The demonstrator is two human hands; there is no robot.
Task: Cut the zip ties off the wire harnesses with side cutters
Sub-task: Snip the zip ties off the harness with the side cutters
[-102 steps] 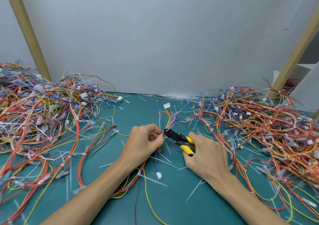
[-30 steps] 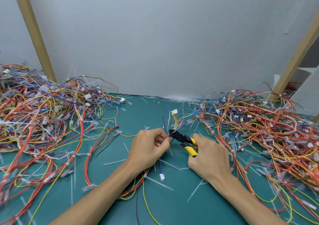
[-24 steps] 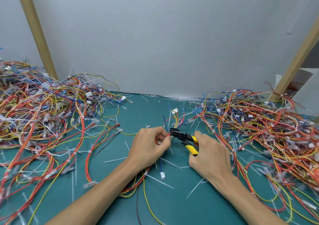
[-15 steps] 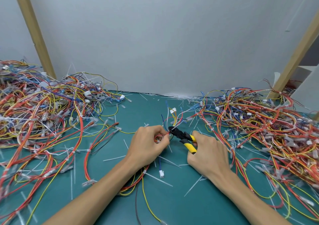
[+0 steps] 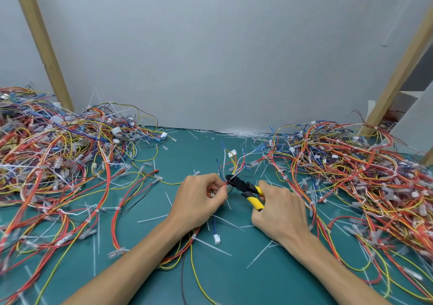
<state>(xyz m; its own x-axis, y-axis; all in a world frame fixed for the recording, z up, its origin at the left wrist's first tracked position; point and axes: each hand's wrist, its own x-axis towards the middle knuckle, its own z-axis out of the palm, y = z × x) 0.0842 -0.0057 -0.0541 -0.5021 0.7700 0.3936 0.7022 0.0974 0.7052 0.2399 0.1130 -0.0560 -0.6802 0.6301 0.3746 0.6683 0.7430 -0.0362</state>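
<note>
Neither hand had moved much: left hand point(image 5: 199, 199) pinched the wire harness point(image 5: 232, 154), right hand point(image 5: 278, 208) gripped the side cutters point(image 5: 242, 185), tips at the wires just beyond the left hand. Any zip tie there was too small to see.

Green table point(image 5: 234, 281) bears wire harnesses point(image 5: 58, 159) and, seemingly, cut zip ties point(image 5: 212, 246).

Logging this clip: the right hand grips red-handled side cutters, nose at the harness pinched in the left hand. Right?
Not quite: yellow, not red. The head view shows the right hand gripping yellow-handled side cutters, nose at the harness pinched in the left hand.
</note>
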